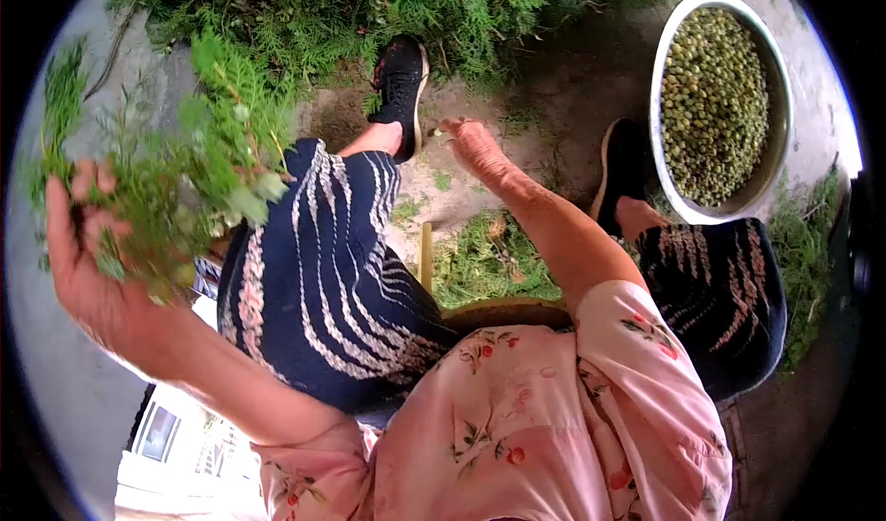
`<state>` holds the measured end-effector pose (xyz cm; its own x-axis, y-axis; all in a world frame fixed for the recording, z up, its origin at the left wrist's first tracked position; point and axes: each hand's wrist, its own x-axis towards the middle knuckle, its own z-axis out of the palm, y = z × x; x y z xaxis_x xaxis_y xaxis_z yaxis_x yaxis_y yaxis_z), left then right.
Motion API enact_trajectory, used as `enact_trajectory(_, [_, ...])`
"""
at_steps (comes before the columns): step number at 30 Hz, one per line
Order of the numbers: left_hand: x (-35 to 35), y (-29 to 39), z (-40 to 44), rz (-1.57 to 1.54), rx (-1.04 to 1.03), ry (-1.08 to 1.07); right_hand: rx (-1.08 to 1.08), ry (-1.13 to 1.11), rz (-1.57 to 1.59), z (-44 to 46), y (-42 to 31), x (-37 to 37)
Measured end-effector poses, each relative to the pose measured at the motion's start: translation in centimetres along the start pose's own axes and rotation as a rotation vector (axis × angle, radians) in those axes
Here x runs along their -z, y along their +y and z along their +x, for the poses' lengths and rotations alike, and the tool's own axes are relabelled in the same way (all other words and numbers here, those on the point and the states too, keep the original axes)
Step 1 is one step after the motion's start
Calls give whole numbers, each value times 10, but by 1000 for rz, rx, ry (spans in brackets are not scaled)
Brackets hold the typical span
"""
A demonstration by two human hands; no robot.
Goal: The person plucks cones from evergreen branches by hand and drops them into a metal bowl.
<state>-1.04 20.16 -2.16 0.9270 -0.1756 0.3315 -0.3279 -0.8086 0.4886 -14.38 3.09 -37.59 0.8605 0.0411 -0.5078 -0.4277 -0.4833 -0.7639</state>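
While leafy sprigs are grasped by the curled fingers of the left hand, beside the left trouser leg, the right hand's grip cannot be told. Sprigs: presumably light, springy; best held by stems.
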Motion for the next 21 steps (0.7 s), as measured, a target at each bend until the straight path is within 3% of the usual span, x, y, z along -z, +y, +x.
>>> enact_trajectory(2, [3,-9,3,-26,-4,6,-14,-49,-225,19,1,-18])
enact_trajectory(4, [19,-18,22,-1169,571,-271,11,-64,-282,28,-2,-23])
enact_trajectory(6, [15,-5,17,-1024,634,-111,-39,-315,-307,37,1,-34])
enact_trajectory(10, [10,1,17,-828,488,-105,178,-249,-527,36,21,-56])
enact_trajectory(12, [4,3,15,-815,460,-119,-19,-328,-280,40,28,-49])
enact_trajectory(14, [3,7,16,-787,440,-120,184,-303,-449,44,36,-43])
enact_trajectory(16, [1,11,15,-770,413,-119,246,-284,-519,43,30,-38])
enact_trajectory(18, [-1,11,17,-769,397,-144,-71,-484,-303,43,19,-26])
enact_trajectory(19, [0,8,19,-816,429,-178,206,-369,-533,52,43,-44])
enact_trajectory(20, [-2,7,19,-864,459,-209,200,-378,-535,46,38,-31])
enact_trajectory(21, [-10,14,14,-856,481,-99,81,-305,-252,36,22,-5])
